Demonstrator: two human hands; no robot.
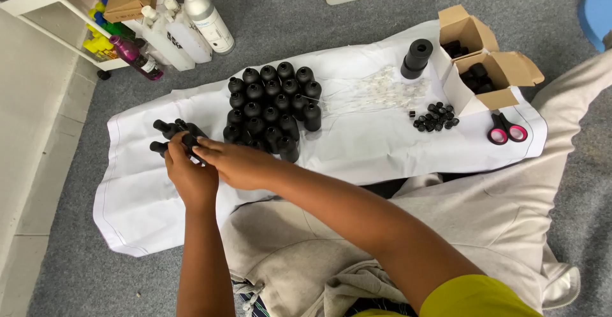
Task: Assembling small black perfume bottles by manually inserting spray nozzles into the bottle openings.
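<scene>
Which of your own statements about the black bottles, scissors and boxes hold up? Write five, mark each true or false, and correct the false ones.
1. Both hands, left hand and right hand, are at the small black plastic bottles lying on their sides. True.
2. The upright cluster of black plastic bottles stands on bare carpet. False: it stands on the white cloth sheet.
3. The pink-handled scissors lie near the open cardboard boxes. True.
4. The loose small black caps are stacked inside the purple bottle. False: they lie on the sheet.
5. The black cylindrical roll lies by the left hand. False: it stands beside the boxes.
</scene>
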